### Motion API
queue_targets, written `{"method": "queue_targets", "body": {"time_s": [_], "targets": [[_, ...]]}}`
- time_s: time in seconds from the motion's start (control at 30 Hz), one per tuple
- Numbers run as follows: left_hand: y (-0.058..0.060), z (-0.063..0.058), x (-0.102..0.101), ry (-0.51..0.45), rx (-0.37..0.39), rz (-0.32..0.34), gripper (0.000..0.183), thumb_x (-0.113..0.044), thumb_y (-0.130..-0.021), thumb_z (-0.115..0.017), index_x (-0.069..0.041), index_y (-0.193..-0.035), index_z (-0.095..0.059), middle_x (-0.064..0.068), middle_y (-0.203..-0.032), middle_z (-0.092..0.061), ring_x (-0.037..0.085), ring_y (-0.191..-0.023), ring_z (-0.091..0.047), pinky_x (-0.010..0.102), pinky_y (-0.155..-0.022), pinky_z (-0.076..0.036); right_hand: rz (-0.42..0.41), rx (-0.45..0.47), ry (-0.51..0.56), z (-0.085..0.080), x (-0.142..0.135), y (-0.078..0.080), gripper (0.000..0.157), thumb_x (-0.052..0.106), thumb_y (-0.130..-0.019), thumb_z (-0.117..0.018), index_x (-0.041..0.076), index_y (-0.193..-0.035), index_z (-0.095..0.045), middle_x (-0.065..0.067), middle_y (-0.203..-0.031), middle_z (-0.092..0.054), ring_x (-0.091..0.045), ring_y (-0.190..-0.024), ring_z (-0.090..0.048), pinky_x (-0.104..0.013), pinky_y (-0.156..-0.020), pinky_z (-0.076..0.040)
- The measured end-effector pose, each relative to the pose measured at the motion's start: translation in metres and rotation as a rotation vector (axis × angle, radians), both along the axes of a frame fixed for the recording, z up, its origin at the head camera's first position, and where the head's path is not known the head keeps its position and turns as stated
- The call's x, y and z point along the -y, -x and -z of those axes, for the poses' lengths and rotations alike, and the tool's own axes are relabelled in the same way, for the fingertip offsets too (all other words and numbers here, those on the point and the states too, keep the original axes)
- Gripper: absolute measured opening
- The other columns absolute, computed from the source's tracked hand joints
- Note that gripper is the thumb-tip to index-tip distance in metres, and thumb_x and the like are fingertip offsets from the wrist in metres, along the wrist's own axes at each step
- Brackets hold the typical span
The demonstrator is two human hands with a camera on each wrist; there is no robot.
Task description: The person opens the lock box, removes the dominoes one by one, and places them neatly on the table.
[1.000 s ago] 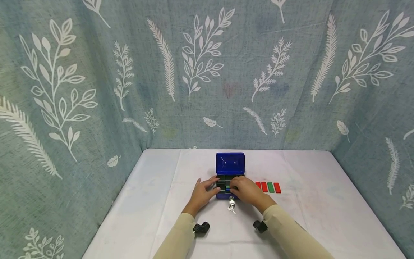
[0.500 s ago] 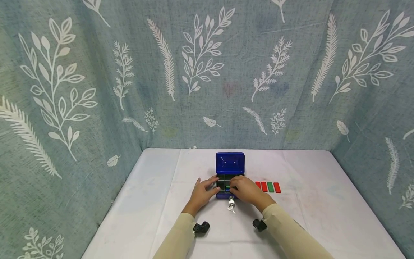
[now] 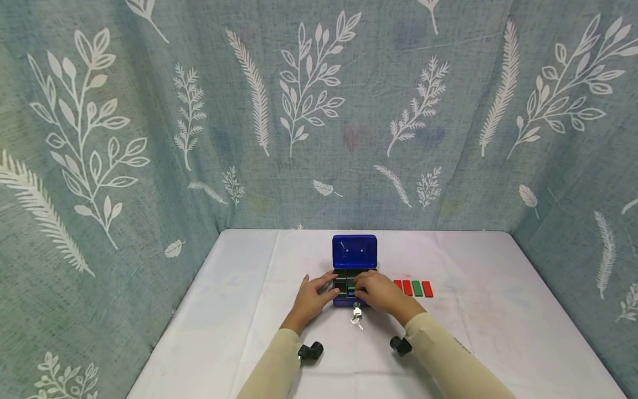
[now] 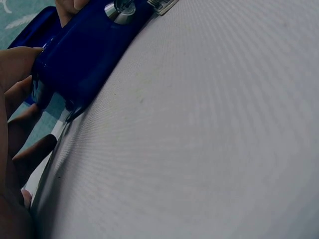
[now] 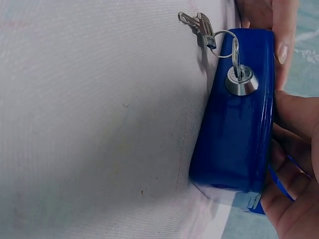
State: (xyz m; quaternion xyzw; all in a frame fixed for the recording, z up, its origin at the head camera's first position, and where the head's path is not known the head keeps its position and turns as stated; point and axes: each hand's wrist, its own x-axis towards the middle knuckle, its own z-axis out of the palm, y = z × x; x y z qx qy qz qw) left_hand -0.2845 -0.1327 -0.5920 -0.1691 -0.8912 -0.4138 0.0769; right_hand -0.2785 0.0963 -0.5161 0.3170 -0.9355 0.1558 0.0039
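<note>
A blue cash box (image 3: 355,252) stands on the table with its lid up and a black divided tray (image 3: 340,276) inside. My left hand (image 3: 310,299) grips the box's left side, thumb at the front rim and fingers along the outer wall. Over the tray's front right part, my right hand (image 3: 381,291) has curled fingers and seems to pinch the end of a small blue tile (image 3: 351,293). Just behind that tile a green tile (image 3: 351,288) shows. The right fingertips are partly hidden. In the right wrist view, keys (image 5: 205,31) hang on a ring from the front lock (image 5: 241,80).
To the right of the box lie red tiles (image 3: 427,289) and one green tile (image 3: 417,288) in a row, partly behind my right hand. White cloth (image 3: 239,310) covers the table. A leaf-patterned curtain (image 3: 319,111) encloses the back and sides.
Hardly anything differs. My right fingers shift very slightly over the tray, and the left hand stays on the box.
</note>
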Motion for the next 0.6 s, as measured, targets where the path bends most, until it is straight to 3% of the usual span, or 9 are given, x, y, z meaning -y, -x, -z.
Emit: {"method": "queue_targets", "body": {"time_s": [0.13,0.6], "targets": [[0.0003,0.0,-0.0001,-0.01,-0.012,-0.003,0.047,-0.046,-0.088,-0.067,-0.023,-0.129,-0.065,-0.008,-0.138,-0.054,0.017,-0.129,-0.048,0.053,-0.118,-0.006,-0.01,0.006,0.006,-0.001,0.0005,0.0018,0.011,0.022,-0.091,-0.069,0.013,-0.094,-0.075,-0.001,-0.113,-0.068,-0.02,-0.107,-0.059,-0.039,-0.096,-0.05],[-0.0008,-0.0017,-0.0013,-0.01,-0.038,0.004,0.047,-0.042,-0.088,-0.069,-0.019,-0.129,-0.065,-0.006,-0.137,-0.056,0.018,-0.128,-0.05,0.054,-0.117,-0.008,-0.121,-0.13,0.009,0.002,-0.0012,0.0097,0.009,0.02,-0.087,-0.074,0.013,-0.092,-0.076,0.0,-0.105,-0.069,-0.018,-0.099,-0.064,-0.036,-0.089,-0.053]]}}
